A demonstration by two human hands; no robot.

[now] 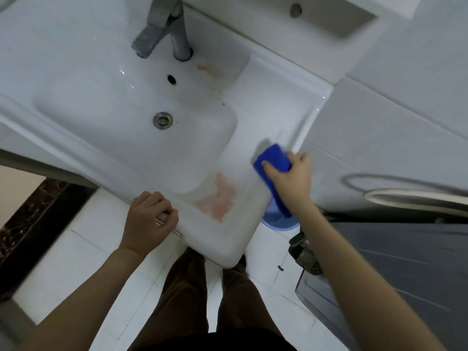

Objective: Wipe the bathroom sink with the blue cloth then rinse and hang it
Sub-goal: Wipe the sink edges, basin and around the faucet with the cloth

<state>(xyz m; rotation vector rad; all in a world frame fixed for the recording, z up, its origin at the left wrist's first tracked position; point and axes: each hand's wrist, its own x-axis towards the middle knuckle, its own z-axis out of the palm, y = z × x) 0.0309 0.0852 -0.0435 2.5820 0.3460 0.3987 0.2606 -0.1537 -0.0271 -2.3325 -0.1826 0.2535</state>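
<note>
I am looking straight down at the white sink (106, 79). My right hand (291, 178) is pressing the blue cloth (272, 160) flat on the sink's right ledge, near its right edge by the tiled wall (379, 127); the fingers are curling over the folded cloth and gripping it, and a tail of cloth is hanging down past the wrist. My left hand (149, 219) is resting on the sink's front edge with its fingers curling into a loose fist; I cannot tell whether anything is inside it. A pink stain (219, 198) is lying on the front right corner of the ledge, between my two hands, apart from the cloth. A fainter pink smear (206, 69) is sitting beside the base of the grey faucet (164, 29) at the back edge. The drain (162, 120) is showing in the basin's middle.
</note>
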